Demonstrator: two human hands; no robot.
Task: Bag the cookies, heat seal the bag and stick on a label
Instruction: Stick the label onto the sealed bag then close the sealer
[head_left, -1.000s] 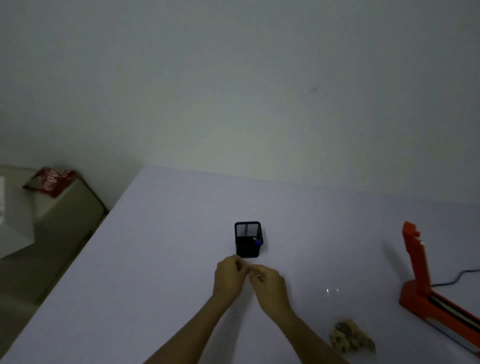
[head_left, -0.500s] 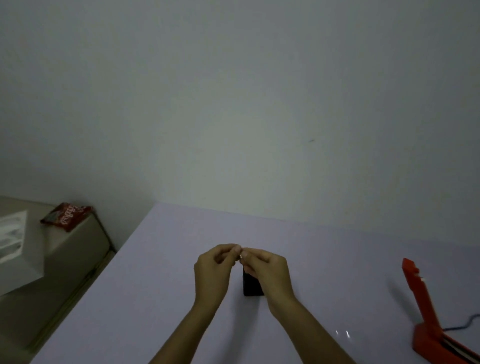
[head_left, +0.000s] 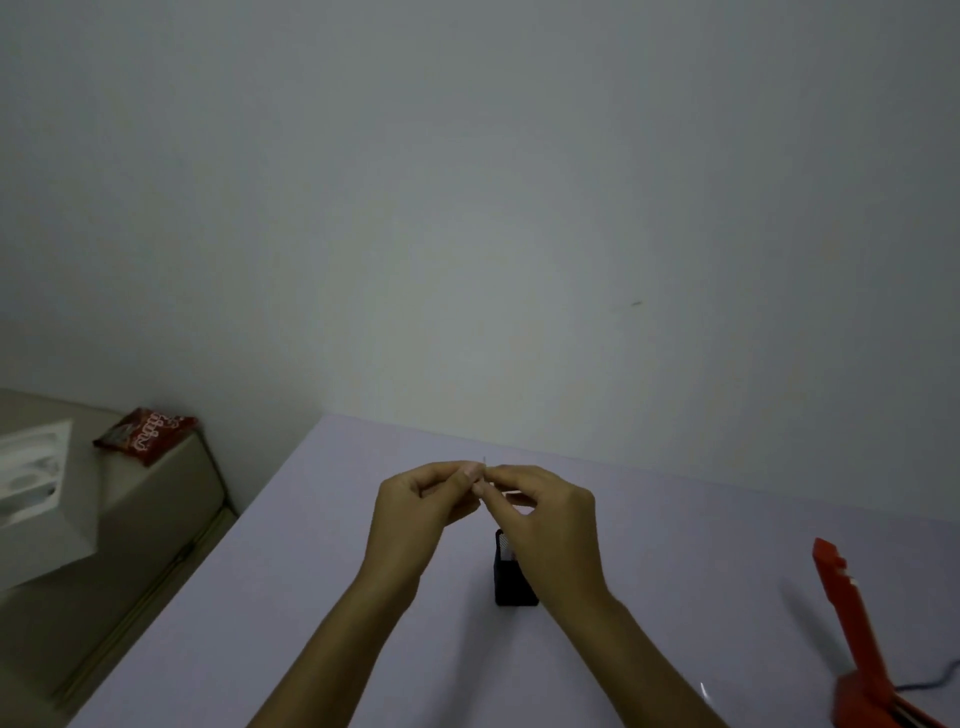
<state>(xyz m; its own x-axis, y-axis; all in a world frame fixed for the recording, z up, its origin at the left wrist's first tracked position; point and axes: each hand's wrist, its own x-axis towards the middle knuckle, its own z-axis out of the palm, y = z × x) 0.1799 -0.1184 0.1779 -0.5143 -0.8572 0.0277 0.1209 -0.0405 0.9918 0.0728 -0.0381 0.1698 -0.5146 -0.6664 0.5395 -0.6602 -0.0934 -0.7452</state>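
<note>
One red heat sealer (head_left: 852, 634) stands at the near right of the worktop (head_left: 260, 597), arm up. One black cup (head_left: 511, 587) sits behind two raised hands. Left hand (head_left: 415, 514) and right hand (head_left: 545, 519) each pinch one tiny, thin label (head_left: 484, 464) in a tight grip. One red packet (head_left: 145, 433) lies far left.

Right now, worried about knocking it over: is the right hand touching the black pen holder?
Cannot tell. In the head view the right hand overlaps the black pen holder and hides its top; with only this one view, neither a gap nor contact shows.

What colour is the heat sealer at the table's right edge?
Red-orange; the heat sealer shows in the head view, arm raised.
</note>
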